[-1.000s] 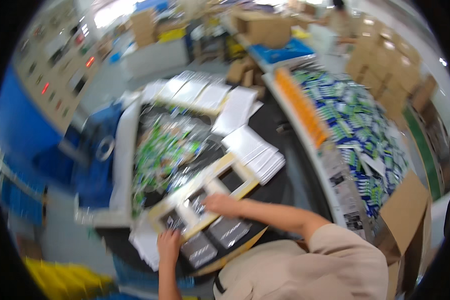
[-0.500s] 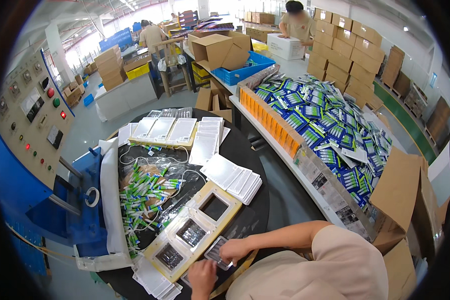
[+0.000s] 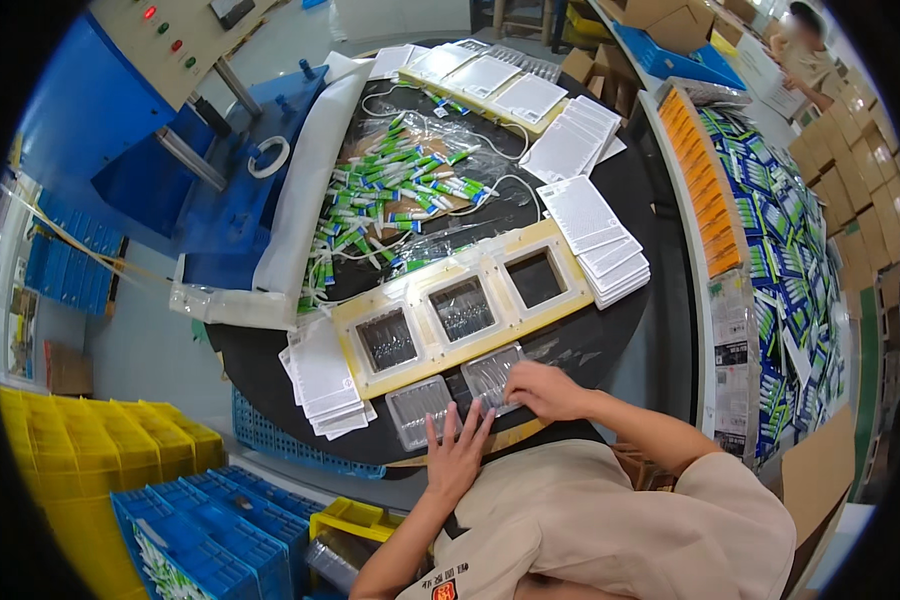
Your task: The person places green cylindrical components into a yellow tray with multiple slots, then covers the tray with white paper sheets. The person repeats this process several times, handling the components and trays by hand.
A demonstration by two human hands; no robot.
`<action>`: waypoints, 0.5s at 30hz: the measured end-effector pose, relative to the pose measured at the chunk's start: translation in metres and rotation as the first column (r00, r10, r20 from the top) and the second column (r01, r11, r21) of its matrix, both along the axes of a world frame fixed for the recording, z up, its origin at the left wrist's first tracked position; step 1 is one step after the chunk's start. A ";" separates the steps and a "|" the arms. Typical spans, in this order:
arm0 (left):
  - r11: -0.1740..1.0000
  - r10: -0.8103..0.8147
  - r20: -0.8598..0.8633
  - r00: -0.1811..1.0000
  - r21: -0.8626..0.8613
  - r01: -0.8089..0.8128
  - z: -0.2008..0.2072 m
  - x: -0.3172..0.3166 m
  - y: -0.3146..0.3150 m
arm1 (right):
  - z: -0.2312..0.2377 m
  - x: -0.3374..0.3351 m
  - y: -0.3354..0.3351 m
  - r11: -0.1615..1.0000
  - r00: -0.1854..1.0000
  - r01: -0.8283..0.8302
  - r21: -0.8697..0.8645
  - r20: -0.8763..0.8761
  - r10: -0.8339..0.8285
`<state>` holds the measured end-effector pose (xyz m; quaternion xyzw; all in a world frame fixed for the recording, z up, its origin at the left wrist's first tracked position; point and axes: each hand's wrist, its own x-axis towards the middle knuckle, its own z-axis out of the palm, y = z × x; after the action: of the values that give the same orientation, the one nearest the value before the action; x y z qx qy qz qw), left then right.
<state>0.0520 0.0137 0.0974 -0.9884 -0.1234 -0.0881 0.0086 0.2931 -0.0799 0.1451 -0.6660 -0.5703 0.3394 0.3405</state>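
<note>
A yellow-edged frame (image 3: 411, 362) with three square openings lies on the black round table. Clear plastic blisters show in two of the openings; the right opening looks dark and bare. Along its near side sit two clear blister trays, a left one (image 3: 410, 408) and a right one (image 3: 487, 374). My right hand (image 3: 548, 390) is closed at the right tray's near right edge, its fingertips partly hidden. My left hand (image 3: 456, 452) lies with fingers spread, their tips by the near edges of the two trays. White backing cards (image 3: 598, 250) are stacked beyond the frame's right end.
More cards (image 3: 322, 372) lie left of the frame. Green-and-white glue tubes (image 3: 395, 190) are heaped behind it, near a second frame (image 3: 540, 122) with cards. A blue press (image 3: 255, 200) stands left. Packed blister cards (image 3: 760, 260) fill a bench right. Crates (image 3: 210, 520) stand lower left.
The view has swung down and to the left. My left hand has gone from curled to spread beside the trays. My right hand is still at the right tray.
</note>
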 end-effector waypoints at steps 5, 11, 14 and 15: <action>0.994 0.063 0.025 0.998 -0.088 -0.060 0.002 0.011 -0.007 | 0.043 0.053 -0.005 0.765 0.806 0.437 0.474 0.171 -0.566; 0.952 0.215 0.110 0.970 -0.246 -0.183 0.026 0.043 0.004 | -0.012 0.108 0.027 0.894 0.704 0.091 0.440 0.606 -0.370; 0.909 0.371 0.135 0.919 -0.255 -0.329 0.041 0.049 0.026 | -0.036 0.114 0.022 0.901 0.747 0.010 0.434 0.596 -0.295; 0.891 0.421 0.164 0.892 -0.258 -0.373 0.045 0.050 0.032 | -0.039 0.117 0.022 0.912 0.785 0.027 0.410 0.556 -0.273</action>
<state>0.1023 0.0458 0.1429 -0.9213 -0.3329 -0.1766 -0.0961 0.4102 -0.0575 0.1064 -0.7038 -0.6473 -0.0357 0.2905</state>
